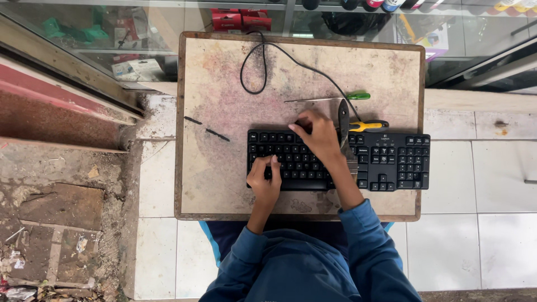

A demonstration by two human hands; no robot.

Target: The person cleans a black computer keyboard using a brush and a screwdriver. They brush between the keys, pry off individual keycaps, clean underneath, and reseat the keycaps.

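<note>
A black wired keyboard lies on a worn wooden board, hanging slightly past the board's right edge. My left hand rests on its lower left keys, thumb up on a key, fingers curled. My right hand presses on the upper middle rows, fingertips at the top row. Neither hand holds a tool. A brush or scraper with a dark handle lies across the keyboard just right of my right wrist.
A green-handled screwdriver and yellow-handled pliers lie behind the keyboard. The black cable loops toward the board's far edge. Two small dark strips sit left of the keyboard. A glass display case stands beyond; tiled floor is on the right.
</note>
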